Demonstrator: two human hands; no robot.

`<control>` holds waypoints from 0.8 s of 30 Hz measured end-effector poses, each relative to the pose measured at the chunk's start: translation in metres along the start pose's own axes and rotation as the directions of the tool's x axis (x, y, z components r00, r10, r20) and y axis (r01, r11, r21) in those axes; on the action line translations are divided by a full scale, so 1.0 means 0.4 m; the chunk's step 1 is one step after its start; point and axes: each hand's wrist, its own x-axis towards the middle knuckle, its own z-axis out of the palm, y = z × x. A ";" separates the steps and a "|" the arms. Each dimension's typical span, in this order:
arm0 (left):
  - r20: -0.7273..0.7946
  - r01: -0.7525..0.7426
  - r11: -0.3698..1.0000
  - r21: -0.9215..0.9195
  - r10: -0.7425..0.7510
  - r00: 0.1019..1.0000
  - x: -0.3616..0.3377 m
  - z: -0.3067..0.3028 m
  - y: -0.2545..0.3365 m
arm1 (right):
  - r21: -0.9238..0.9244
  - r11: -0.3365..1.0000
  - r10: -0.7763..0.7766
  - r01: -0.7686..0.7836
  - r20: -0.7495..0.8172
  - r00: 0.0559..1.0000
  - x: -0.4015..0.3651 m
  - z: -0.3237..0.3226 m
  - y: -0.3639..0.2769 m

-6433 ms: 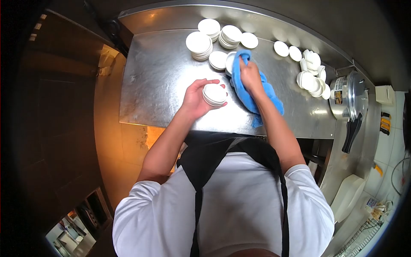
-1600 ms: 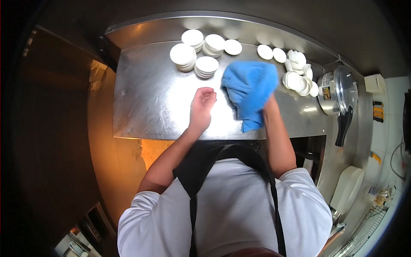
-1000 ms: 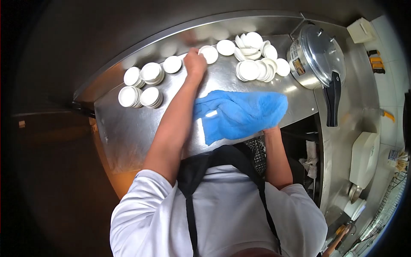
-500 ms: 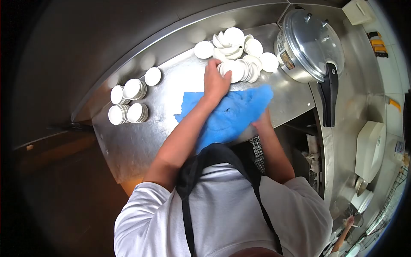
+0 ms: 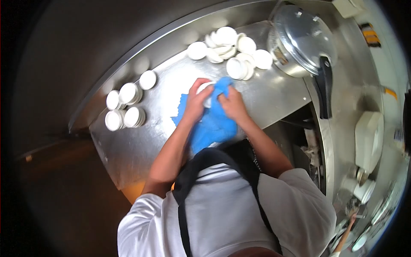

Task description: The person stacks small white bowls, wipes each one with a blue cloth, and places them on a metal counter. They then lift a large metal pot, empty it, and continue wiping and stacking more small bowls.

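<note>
My left hand (image 5: pixel 196 103) is closed around a small white dish (image 5: pixel 208 102); whether there is one or a stack of them is hidden by fingers and cloth. With my right hand (image 5: pixel 233 104) I grip a blue cloth (image 5: pixel 216 120), bunched against the dish's right side. The rest of the cloth hangs toward the black apron (image 5: pixel 205 160). Beyond my hands lies a loose pile of small white dishes (image 5: pixel 224 36). To the left, several short stacks of the same dishes (image 5: pixel 114 121) lean on their sides, with a single dish (image 5: pixel 147 79) nearby.
A large metal pressure cooker (image 5: pixel 299 38) with a black handle (image 5: pixel 325 92) stands at the back right of the steel counter (image 5: pixel 150 150). A raised steel wall (image 5: pixel 171 32) runs along the back. At lower right, another person's arm (image 5: pixel 346 233) is visible.
My left hand has drawn back from the pile with a dish in it. My right hand has come up from the counter's front edge, bringing the blue cloth against the dish.
</note>
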 end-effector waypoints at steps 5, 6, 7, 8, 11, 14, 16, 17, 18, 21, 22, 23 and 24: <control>0.405 0.166 0.816 -0.553 0.089 0.910 -0.035 -0.053 0.011 | -0.240 0.946 -0.199 0.217 0.099 0.975 0.023 -0.001 -0.024; 0.398 0.147 0.836 -0.529 0.092 0.913 -0.041 -0.067 0.007 | -0.303 0.930 -0.198 0.208 0.064 0.978 0.014 0.010 -0.040; 0.400 0.140 0.829 -0.542 0.108 0.910 -0.047 -0.085 0.001 | -0.254 0.951 -0.175 0.176 0.028 0.984 0.001 0.019 -0.065; 0.396 0.128 0.822 -0.555 0.126 0.909 -0.052 -0.104 -0.004 | -0.223 0.956 -0.195 0.190 0.002 0.981 -0.012 0.031 -0.092; 0.272 0.165 0.731 -0.662 0.029 0.962 -0.074 -0.131 -0.025 | -0.153 0.956 -0.262 0.251 -0.054 0.964 -0.045 0.056 -0.125; 0.275 0.206 0.675 -0.708 -0.006 0.962 -0.084 -0.194 -0.063 | -0.138 0.951 -0.283 0.275 -0.034 0.959 -0.074 0.081 -0.144; 0.329 0.214 0.670 -0.711 0.048 0.943 -0.097 -0.221 -0.056 | -0.134 0.939 -0.323 0.317 -0.031 0.946 -0.091 0.104 -0.150; 0.271 0.177 0.700 -0.691 0.024 0.962 -0.117 -0.218 -0.037 | -0.156 0.924 -0.363 0.349 -0.071 0.929 -0.093 0.120 -0.143; 0.279 0.185 0.685 -0.705 0.029 0.960 -0.128 -0.230 -0.033 | -0.175 0.908 -0.402 0.381 -0.105 0.909 -0.096 0.139 -0.137; 0.258 0.216 0.701 -0.679 -0.048 0.965 -0.181 -0.223 0.016 | -0.167 0.903 -0.425 0.396 -0.210 0.881 -0.100 0.167 -0.147; 0.274 0.222 0.726 -0.651 -0.049 0.961 -0.182 -0.242 0.001 | -0.167 0.902 -0.430 0.399 -0.237 0.871 -0.104 0.176 -0.150; 0.286 0.226 0.749 -0.623 -0.051 0.957 -0.188 -0.261 -0.014 | -0.152 0.901 -0.431 0.406 -0.206 0.879 -0.109 0.188 -0.148; 0.285 0.242 0.755 -0.610 -0.076 0.956 -0.198 -0.276 -0.030 | -0.138 0.899 -0.435 0.416 -0.172 0.884 -0.114 0.199 -0.144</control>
